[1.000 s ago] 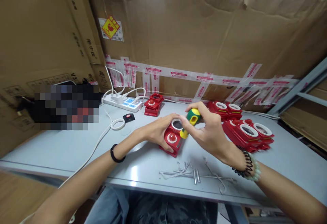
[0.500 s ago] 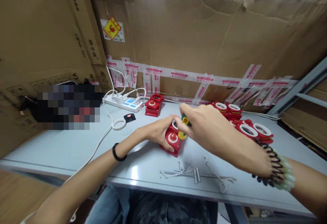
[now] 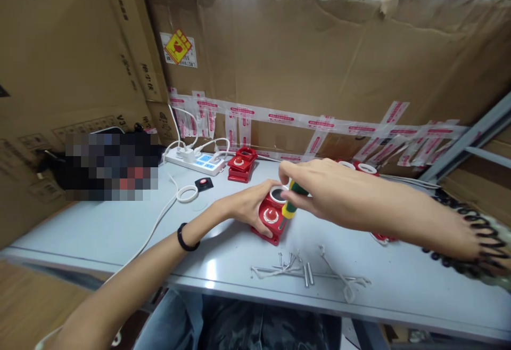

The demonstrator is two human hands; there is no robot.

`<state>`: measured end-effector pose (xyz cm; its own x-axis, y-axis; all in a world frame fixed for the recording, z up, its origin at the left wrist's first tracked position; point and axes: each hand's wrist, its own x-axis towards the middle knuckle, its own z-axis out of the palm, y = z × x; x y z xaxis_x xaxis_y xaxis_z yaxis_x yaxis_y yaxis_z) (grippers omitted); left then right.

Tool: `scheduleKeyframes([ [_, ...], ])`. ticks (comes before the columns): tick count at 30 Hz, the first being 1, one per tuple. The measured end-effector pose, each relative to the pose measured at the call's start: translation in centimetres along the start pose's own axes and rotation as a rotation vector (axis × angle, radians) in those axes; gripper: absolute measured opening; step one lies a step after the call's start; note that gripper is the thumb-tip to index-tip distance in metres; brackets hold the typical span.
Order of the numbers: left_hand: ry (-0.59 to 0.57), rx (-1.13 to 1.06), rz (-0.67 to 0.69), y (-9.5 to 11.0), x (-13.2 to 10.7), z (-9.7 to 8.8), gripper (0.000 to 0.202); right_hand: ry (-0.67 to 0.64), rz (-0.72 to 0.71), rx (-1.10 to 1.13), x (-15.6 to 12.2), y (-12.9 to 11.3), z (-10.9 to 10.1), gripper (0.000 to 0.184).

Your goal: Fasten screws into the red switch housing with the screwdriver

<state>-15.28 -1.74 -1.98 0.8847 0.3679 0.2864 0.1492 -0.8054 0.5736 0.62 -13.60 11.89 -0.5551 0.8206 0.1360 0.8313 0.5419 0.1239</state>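
Left hand (image 3: pixel 249 204): steadies the red box (image 3: pixel 270 218), fingers wrapped on its left side.
Right hand (image 3: pixel 315 187): grips the screwdriver (image 3: pixel 290 205), tip seemingly on the box.
Screws (image 3: pixel 293 262): near edge.

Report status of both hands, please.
Left hand steadies red box. Right hand grips screwdriver, tip on box. Screws lie nearby.

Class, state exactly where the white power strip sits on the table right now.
The white power strip lies at the table's back left, against the cardboard wall, just left of a small stack of red housings.
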Motion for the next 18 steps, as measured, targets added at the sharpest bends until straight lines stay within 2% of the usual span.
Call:
scheduleKeyframes([
  [2, -0.003, 0.006, 0.003, 0.1, 0.0, 0.0, 0.098, -0.09, -0.058, 0.069, -0.2, 0.0, -0.7, 0.01],
  [4, -0.006, 0.011, 0.021, 0.1, 0.0, -0.1, 0.099, -0.122, -0.055, 0.078, -0.3, 0.0, -0.9, 0.009],
  [8, -0.004, 0.015, 0.029, 0.0, 0.0, -0.2, 0.098, 0.009, 0.062, -0.004, 0.1, 0.2, 0.3, 0.019],
  [10, -0.006, 0.019, 0.029, -0.1, 0.0, -0.1, 0.096, 0.045, 0.057, 0.044, 0.3, 0.2, 0.8, 0.013],
  [14, -0.026, 0.046, 0.004, -0.2, 0.1, 0.0, 0.095, 0.023, 0.003, 0.232, 0.3, -0.4, 0.4, 0.009],
  [18, -0.018, 0.045, 0.006, -0.1, 0.1, 0.0, 0.096, 0.028, 0.114, 0.164, 0.5, -0.6, 0.6, 0.011],
])
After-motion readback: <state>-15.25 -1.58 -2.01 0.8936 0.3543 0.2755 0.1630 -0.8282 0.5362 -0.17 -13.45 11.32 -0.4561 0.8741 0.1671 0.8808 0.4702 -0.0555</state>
